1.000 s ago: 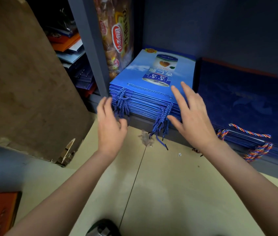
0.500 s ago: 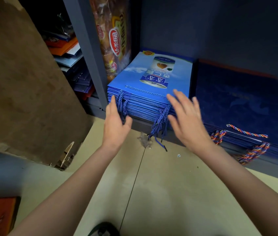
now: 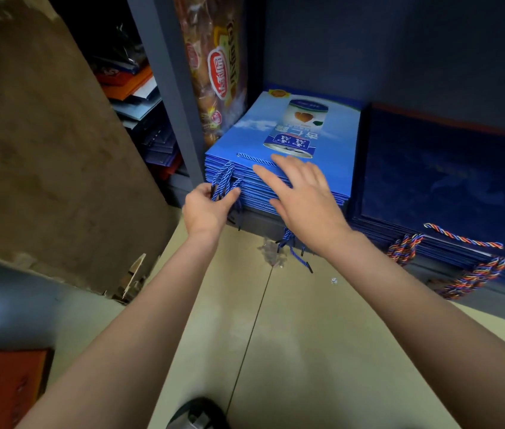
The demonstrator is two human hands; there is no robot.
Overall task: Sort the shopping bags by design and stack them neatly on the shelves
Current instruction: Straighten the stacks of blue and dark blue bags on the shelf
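A stack of light-blue shopping bags (image 3: 285, 134) printed with a can lies flat on the bottom shelf, its rope handles hanging over the front edge. My left hand (image 3: 206, 209) grips the left bunch of blue rope handles (image 3: 225, 181) at the stack's front left corner. My right hand (image 3: 304, 196) lies flat with spread fingers on the front edge of the top bag. To the right sits a stack of dark navy bags (image 3: 443, 187) with multicoloured rope handles (image 3: 464, 239).
A grey shelf upright (image 3: 167, 88) stands left of the blue stack, with an orange-brown printed bag (image 3: 217, 72) upright beside it. Mixed bags (image 3: 140, 119) fill the left bay. A big cardboard sheet (image 3: 37, 150) leans at left. Beige floor (image 3: 276, 335) lies below; a red item (image 3: 0, 388) at bottom left.
Both hands moved forward onto the light-blue stack. My left hand closed round the left handle bunch, and my right hand came down flat on the top bag's front edge.
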